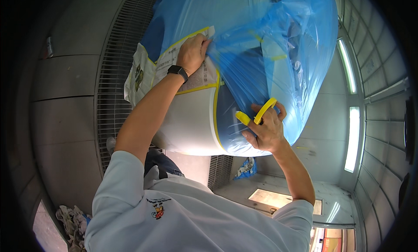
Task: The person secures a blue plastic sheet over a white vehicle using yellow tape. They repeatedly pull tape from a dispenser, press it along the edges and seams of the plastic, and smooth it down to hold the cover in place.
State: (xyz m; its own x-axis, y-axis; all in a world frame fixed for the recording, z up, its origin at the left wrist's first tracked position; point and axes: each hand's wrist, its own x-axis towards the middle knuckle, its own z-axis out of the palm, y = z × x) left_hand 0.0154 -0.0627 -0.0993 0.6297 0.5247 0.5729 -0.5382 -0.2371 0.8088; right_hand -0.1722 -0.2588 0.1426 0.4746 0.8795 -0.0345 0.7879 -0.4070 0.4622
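A large rounded body, perhaps a vehicle, is draped in blue plastic film (pixel 248 69); a smooth white panel (pixel 191 117) shows bare below it. Sheets of newspaper (pixel 201 78) edged with yellow masking tape cover the part above that panel. My left hand (pixel 193 54), with a black watch on its wrist, lies over the newspaper, its closed fingers pinching the gathered edge of the film. Around the fingers of my right hand (pixel 267 132) hangs a roll of yellow masking tape (pixel 264 110). A yellow strip (pixel 242 118) sits at one fingertip, beside the film.
A floor grate (pixel 115 86) runs along the left. Crumpled paper and blue film (pixel 247 169) lie on the floor beyond the white panel, and more crumpled paper (pixel 74 223) at lower left. A can (pixel 49 46) is at far left. Lit tubes (pixel 352 139) line the right wall.
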